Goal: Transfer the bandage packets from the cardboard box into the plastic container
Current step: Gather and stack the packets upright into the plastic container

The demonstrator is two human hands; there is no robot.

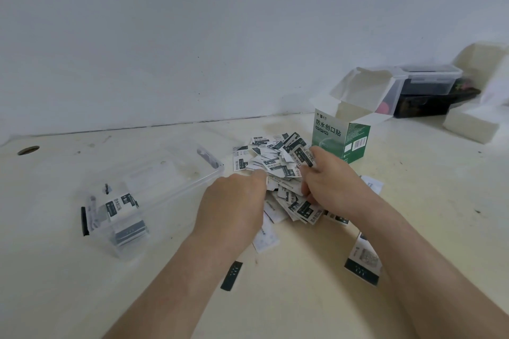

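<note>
Bandage packets (276, 165) lie in a loose heap on the bench (289, 303), mid-scene, out of the box. They are white with dark panels; the print reads 防水创口贴 where it is legible.

Right hand (330, 181) is on the right side of the heap, fingers curled round a bunch of packets, gripping them. Left hand (237, 201) is at the near-left edge of the heap with its fingers bent down into the packets. Cannot tell whether they actually pinch any.

Cardboard box (341, 136) stands upright just beyond the right hand, flaps open. It is green and white, front label 防水创口贴, barcode on the right side; the smaller print is too blurry to read.

Plastic container (165, 173) is clear and lidless, left of the heap and close to it. A few packets lie in its near-left end, same label.

Strays: one packet (264, 241) by the left wrist, a dark strip (232, 275) nearer, another packet (363, 263) beside the right forearm.

Far right by the wall (192, 36) – a lidded clear tub (429, 77) on a dark case (424, 107), contents unclear.
</note>
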